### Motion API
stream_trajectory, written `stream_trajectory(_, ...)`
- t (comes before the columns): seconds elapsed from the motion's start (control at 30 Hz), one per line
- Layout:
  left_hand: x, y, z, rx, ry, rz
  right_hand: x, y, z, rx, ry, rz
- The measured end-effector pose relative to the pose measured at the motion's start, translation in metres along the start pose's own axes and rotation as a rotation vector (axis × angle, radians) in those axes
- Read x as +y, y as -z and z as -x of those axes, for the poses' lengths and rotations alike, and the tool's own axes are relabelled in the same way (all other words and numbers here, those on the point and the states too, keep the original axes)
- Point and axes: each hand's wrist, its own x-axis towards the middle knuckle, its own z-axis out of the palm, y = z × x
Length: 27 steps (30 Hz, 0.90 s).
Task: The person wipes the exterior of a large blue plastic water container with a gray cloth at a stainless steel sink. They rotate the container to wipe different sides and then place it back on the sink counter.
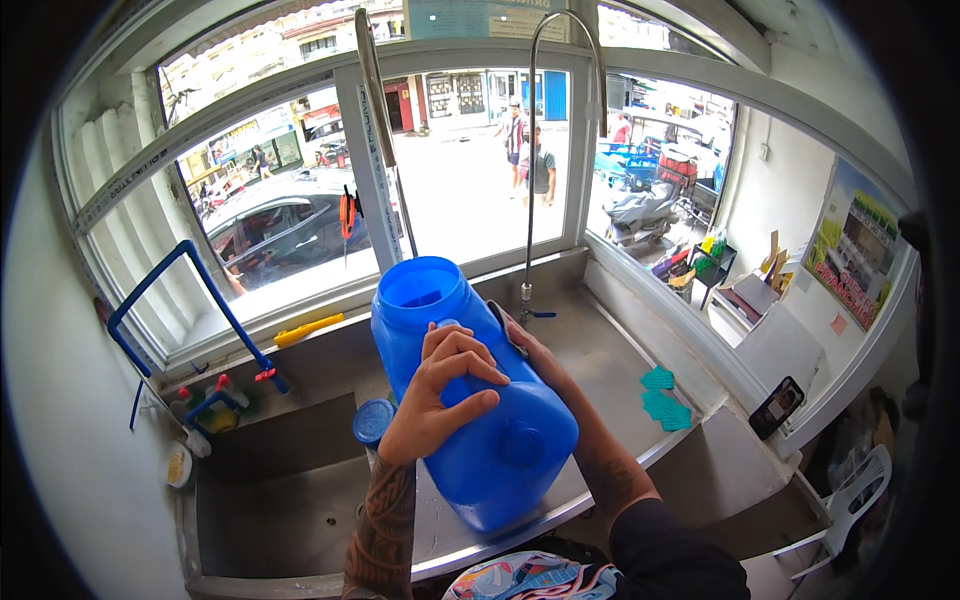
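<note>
A large blue plastic water jug [500,460] stands tilted on the steel counter in front of me, its wide round mouth uncovered and facing away. Across its top lies my left hand [445,385], fingers curled around the handle area, which they mostly hide. On the jug's right side, my right hand [535,350] presses a small flat thing with a dark edge [507,330] against the wall; its kind I cannot make out. Just left of the jug, a round blue lid [373,422] rests at the sink's edge.
A steel sink basin [280,480] lies left, with a blue pipe [190,250] and red-capped bottles [232,390] behind it. A curved metal faucet [530,150] rises behind the jug. Teal pieces [664,400] lie on the right counter near a propped phone [777,408]. Windows face a street.
</note>
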Motion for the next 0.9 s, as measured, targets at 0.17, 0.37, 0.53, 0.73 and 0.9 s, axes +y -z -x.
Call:
stream_trajectory(0.17, -0.004, 0.002, -0.001, -0.017, -0.044, -0.025, -0.014, 0.010, -0.102, -0.032, 0.043, 0.265)
stream_trajectory(0.37, -0.006, 0.003, 0.002, -0.001, -0.029, 0.008, 0.020, 0.025, -0.150, -0.135, -0.308, -0.139)
stream_trajectory(0.53, -0.006, 0.000, 0.004, 0.027, -0.026, 0.055, 0.093, 0.036, -0.073, -0.060, -0.358, -0.245)
stream_trajectory(0.73, -0.006, -0.004, 0.005, 0.051, -0.031, 0.062, 0.133, 0.044, 0.092, 0.286, -0.381, -0.307)
stream_trajectory(0.9, -0.003, -0.003, 0.006, 0.048, -0.034, 0.071, 0.134, 0.041, 0.161, 0.516, -0.228, 0.042)
